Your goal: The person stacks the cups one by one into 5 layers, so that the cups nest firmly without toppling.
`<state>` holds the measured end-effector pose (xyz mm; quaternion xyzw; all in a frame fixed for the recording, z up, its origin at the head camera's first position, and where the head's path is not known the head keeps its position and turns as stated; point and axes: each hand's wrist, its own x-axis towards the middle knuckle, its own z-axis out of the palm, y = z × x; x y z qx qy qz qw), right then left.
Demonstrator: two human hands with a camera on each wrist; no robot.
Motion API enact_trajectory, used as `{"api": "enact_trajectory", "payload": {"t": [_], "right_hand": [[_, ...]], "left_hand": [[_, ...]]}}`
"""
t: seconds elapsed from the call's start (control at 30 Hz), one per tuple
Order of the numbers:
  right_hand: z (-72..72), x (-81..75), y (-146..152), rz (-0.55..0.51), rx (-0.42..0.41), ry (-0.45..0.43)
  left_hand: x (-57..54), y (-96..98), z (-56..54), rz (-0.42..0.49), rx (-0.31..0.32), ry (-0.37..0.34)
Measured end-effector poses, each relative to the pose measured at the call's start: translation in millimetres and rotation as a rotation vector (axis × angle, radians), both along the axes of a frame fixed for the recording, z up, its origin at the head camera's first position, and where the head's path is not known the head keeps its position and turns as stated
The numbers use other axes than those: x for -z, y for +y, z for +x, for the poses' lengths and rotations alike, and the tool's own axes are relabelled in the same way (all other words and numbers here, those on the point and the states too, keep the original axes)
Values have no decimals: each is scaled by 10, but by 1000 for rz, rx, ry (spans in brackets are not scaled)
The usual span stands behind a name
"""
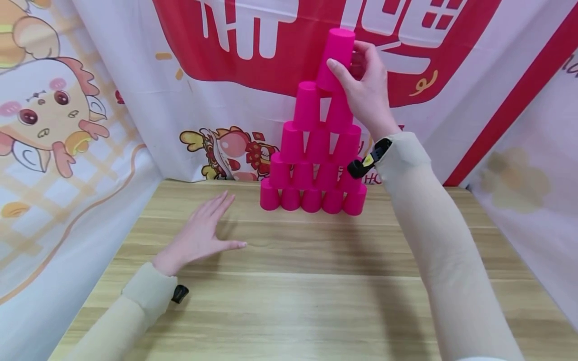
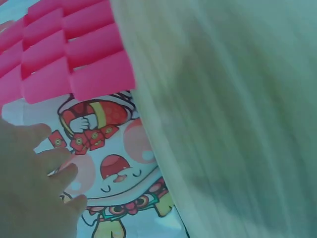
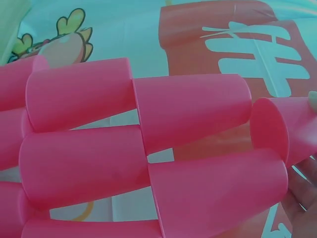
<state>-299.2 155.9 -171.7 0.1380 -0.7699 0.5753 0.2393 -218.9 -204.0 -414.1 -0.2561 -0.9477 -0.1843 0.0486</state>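
Upside-down pink cups stand in a pyramid against the back cloth, with two cups in the highest full row. Above those two, my right hand grips one more pink cup between thumb and fingers, its mouth downward and slightly tilted. In the right wrist view, the rim of this held cup is right at the tops of the two cups below. My left hand is over the table left of the pyramid, holding nothing, with fingers extended and thumb spread.
The wooden table reaches back to a printed cloth close behind the pyramid. More printed cloth hangs at the left side and the right side. Black wrist straps show at both sleeves.
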Motion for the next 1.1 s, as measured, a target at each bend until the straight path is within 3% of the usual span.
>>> {"api": "enact_trajectory", "payload": {"t": [0.1, 0.33, 0.63, 1.1], "right_hand": [[-49, 14, -5, 10, 11, -17], [-163, 35, -7, 32, 45, -51], [-241, 64, -11, 31, 45, -54], [-204, 130, 89, 6, 28, -80]], "left_hand": [[54, -22, 33, -84, -26, 12], [108, -15, 23, -121, -54, -12], [109, 23, 5, -118, -58, -7], [121, 69, -23, -114, -53, -11]]}}
